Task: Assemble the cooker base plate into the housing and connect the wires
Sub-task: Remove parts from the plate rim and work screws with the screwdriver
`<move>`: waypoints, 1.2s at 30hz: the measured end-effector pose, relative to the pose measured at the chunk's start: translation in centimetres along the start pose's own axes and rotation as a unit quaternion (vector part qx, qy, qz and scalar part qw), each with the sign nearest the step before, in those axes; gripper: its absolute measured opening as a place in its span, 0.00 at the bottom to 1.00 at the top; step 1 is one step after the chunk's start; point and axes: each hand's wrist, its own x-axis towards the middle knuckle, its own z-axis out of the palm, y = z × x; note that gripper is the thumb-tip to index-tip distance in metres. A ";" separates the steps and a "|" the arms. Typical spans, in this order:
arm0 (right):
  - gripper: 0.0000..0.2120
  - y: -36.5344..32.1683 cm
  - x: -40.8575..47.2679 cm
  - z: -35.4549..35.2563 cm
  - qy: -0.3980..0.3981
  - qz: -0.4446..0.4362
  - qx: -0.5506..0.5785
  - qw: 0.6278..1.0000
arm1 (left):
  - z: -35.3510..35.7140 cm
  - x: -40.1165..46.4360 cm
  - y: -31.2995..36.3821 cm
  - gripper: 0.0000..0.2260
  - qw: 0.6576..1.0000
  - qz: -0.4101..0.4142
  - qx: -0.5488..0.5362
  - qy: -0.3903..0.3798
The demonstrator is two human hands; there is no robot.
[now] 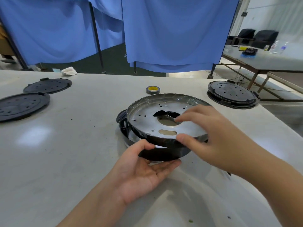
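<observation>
- One view only, from a wide-angle camera worn on the person's head.
- It looks forward and steeply down at the tabletop (68, 145), close over both hands, whose forearms enter from the near edge.
- Farther off it faces blue curtains (172, 30), with another table (270, 61) at far right; straight lines bend near the edges.

**Even overhead light, soft focus, wide-angle bend**

Scene brightly and evenly lit from above. Pale glare patches are seen on the table (68, 145) toward its left edge and near the front edge. Soft shadows are cast under the right hand (211, 136) and forearm. Bright reflections are noted on the metal base plate (147, 117). Overall softness; both hands slightly blurred, left hand (144, 174) included. Straight lines are bowed toward the frame edges. The far-right background is washed out.
</observation>
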 end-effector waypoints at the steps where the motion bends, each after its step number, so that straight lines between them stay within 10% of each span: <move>1: 0.19 0.2 0.3 0.3 -0.031 -0.005 -0.014 0.999 | -0.1 0.0 0.0 0.25 1.000 -0.006 0.001 -0.004; 7: 0.08 1.1 0.2 2.0 -0.104 -0.013 0.002 0.994 | -0.3 0.6 0.3 0.27 1.000 -0.011 0.023 -0.003; 36: 0.10 4.1 1.3 6.4 0.123 -0.137 -0.027 0.983 | -0.5 3.1 5.0 0.24 0.989 -0.023 0.124 -0.073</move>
